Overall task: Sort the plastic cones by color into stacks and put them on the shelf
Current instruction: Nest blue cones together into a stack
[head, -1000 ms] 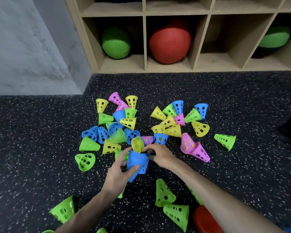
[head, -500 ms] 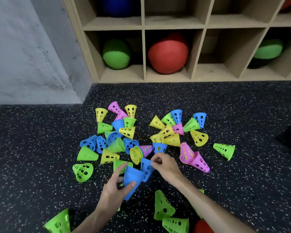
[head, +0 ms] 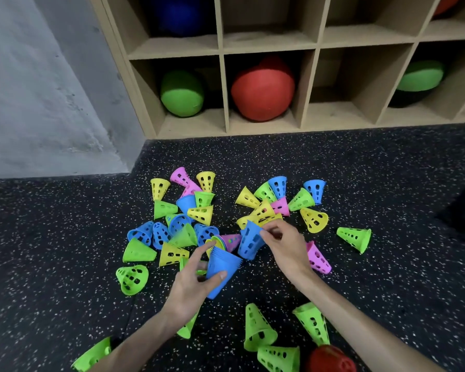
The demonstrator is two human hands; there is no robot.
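Your left hand (head: 192, 284) is curled around a nested stack of blue plastic cones (head: 222, 269), thumb on its near side and fingers on the far side, with the wide rims tipped up and away from you. Your right hand (head: 286, 244) pinches a single blue perforated plastic cone (head: 250, 241) by its narrow end, fingers and thumb closed on it; that cone hangs just right of and beyond the stack, apart from it.

The other cones lie scattered on the black speckled rubber floor (head: 387, 170). To the far left is a cluster of yellow, green, blue and pink cones; to the far right, a second cluster. A pink perforated cone (head: 317, 257) lies just right of your right wrist, and a lone green perforated cone (head: 355, 238) lies further right. More green cones lie near you, between and beside your forearms.

At the far side stands the wooden cubby shelf (head: 224, 89). Its lower row holds a green ball (head: 181, 93) and, one compartment to the right, a red ball (head: 262, 89).
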